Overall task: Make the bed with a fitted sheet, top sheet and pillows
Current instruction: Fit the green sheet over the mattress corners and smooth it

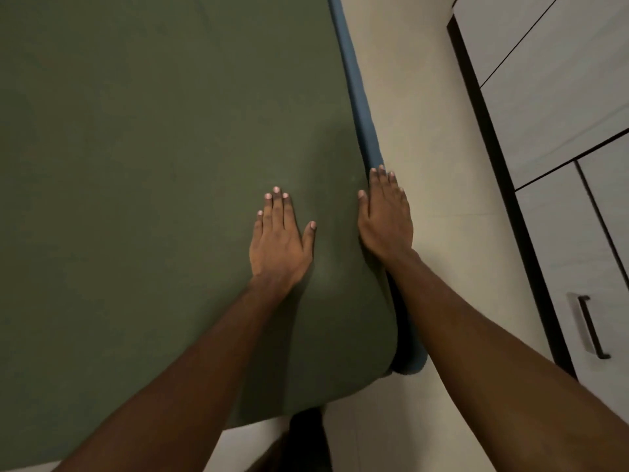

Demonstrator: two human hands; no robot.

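Bare forearms entering from bottom edge, both reaching up-frame. Left hand flat, palm down, fingers spread, released, pressing on green fitted sheet at frame centre. Right hand flat and released too, laid against bed's right side edge, fingertips on blue mattress strip. Sheet covering nearly whole left and centre of frame, smooth, rounded corner at lower centre. Pale floor right of bed. Light wardrobe with dark handle at far right.
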